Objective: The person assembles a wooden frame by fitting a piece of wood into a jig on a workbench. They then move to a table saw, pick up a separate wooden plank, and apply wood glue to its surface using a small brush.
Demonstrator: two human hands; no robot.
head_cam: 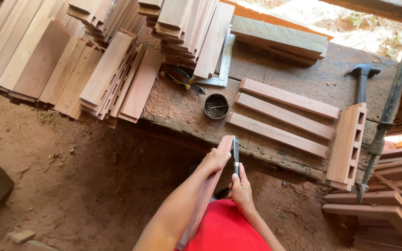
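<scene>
Here: left hand [215,160] clamped on slat [210,186] propped against near worktop [187,111] edge; right hand [241,190] gripping chisel [236,155]. Blade could slip toward the left fingers.

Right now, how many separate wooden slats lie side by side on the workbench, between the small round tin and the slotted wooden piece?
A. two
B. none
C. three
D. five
C: three slats lie parallel on the workbench, right of the tin, left of the slotted piece.
</scene>
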